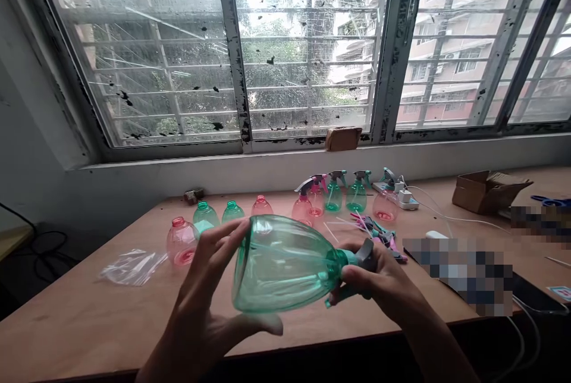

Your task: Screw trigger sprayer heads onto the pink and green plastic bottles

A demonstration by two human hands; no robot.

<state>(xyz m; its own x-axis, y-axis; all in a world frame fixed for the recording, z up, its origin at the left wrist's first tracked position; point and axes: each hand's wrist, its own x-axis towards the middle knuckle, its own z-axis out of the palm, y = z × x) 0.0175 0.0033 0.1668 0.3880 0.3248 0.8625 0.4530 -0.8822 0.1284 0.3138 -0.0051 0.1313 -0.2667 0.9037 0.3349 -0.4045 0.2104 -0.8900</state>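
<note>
A clear green spray bottle (285,267) lies on its side in the air in front of me, its base to the left. My right hand (372,276) is closed around the teal-and-grey spray head (357,259) at the bottle's neck. Spread wide about the base, my left hand (209,294) has its fingertips at the upper edge and its blurred thumb along the underside. A thin tube shows inside the bottle. Behind it stand open green bottles (205,216) and open pink bottles (178,240) without spray heads.
Several bottles with spray heads (357,195) stand near the wall. Loose spray heads (379,231) lie right of centre, and a plastic bag (134,267) lies left. A cardboard box (484,192), a power strip (404,201) and cables occupy the right side. Windows rise behind the table.
</note>
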